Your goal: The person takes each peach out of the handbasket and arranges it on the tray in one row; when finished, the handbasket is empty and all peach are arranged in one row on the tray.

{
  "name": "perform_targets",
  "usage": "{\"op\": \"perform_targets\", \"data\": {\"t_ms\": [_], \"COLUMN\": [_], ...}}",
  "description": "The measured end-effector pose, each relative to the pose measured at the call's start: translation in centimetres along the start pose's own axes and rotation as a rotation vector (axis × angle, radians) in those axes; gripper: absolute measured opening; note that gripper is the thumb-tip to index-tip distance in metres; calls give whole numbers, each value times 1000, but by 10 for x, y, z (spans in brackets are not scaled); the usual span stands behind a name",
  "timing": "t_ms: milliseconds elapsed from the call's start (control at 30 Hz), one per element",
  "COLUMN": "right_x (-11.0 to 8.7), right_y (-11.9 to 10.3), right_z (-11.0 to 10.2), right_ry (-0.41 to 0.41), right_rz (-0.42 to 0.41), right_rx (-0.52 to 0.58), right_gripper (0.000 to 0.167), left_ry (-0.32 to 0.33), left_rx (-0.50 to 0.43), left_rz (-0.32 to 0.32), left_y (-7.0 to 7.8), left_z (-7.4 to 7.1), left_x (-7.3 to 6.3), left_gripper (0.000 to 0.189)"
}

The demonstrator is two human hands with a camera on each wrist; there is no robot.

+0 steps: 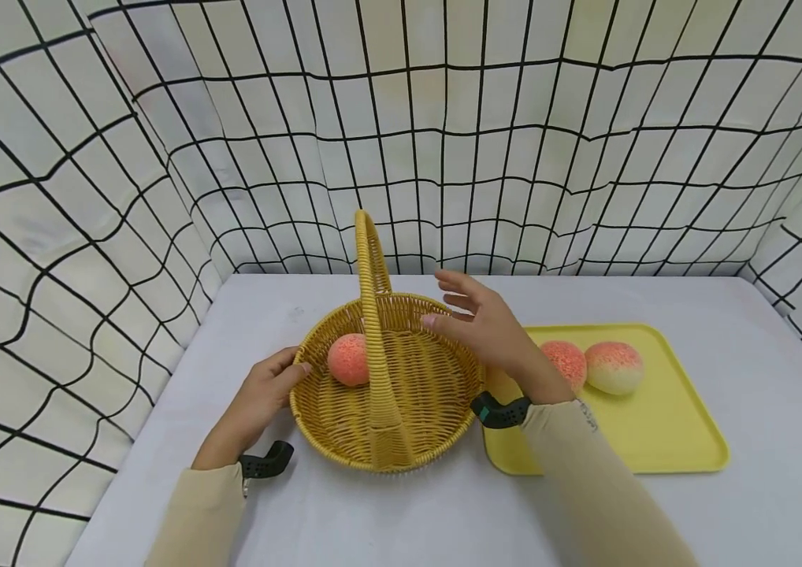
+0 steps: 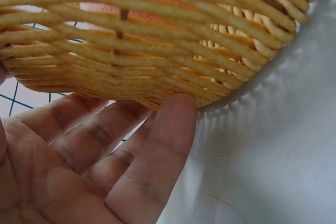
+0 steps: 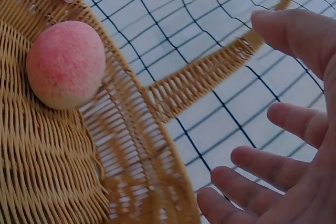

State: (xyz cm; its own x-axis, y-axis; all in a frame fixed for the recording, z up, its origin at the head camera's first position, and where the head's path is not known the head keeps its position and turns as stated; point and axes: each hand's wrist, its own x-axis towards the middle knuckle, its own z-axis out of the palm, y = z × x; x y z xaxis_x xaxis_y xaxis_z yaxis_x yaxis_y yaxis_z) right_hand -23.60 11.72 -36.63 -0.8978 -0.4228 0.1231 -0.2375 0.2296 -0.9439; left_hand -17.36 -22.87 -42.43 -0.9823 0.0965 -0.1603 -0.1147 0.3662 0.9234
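Observation:
A yellow wicker basket (image 1: pixel 436 386) with a tall arched handle stands on the table, with one pink peach (image 1: pixel 347 360) inside at the left. My left hand (image 1: pixel 268 398) holds the basket's left side, thumb over the rim and fingers outside; in the left wrist view its fingers (image 2: pixel 170 129) lie against the weave. Over the basket's right rim hovers my right hand (image 1: pixel 482 327), fingers spread and holding nothing. The right wrist view shows the peach (image 3: pixel 65 65) apart from that hand. Two more peaches, one partly behind my right wrist (image 1: pixel 562 364) and one beside it (image 1: pixel 614 368), lie on a yellow tray.
The yellow tray (image 1: pixel 677 433) sits right of the basket, under my right forearm. A white table (image 1: pixel 387 520) bears everything. Black-and-white grid cloth (image 1: pixel 486 173) hangs behind and at both sides. The basket handle (image 1: pixel 373 299) rises between my hands.

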Motion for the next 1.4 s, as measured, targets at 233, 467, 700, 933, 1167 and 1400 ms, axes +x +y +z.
{"op": "perform_targets", "data": {"t_ms": [233,467,700,933,1167,1400], "right_x": [27,45,58,66,65,62], "right_y": [-4,0,8,9,8,10], "right_z": [33,56,70,79,85,90], "right_ry": [-159,-287,-354,-408,-461,-451], "right_rz": [-4,-7,3,-20,10,66], "right_rx": [-15,-49,-153,-312,-288,-274], "right_gripper": [72,62,60,70,72,73], "left_ry": [8,7,6,7,9,14], "left_rx": [6,-24,-31,-23,-36,-38], "left_rz": [2,-10,3,15,17,22], "left_y": [1,-1,-3,-4,-5,-6], "left_z": [-1,1,1,1,1,1], "left_x": [-1,-1,-1,0,0,1], "left_gripper": [50,47,47,48,47,48]}}
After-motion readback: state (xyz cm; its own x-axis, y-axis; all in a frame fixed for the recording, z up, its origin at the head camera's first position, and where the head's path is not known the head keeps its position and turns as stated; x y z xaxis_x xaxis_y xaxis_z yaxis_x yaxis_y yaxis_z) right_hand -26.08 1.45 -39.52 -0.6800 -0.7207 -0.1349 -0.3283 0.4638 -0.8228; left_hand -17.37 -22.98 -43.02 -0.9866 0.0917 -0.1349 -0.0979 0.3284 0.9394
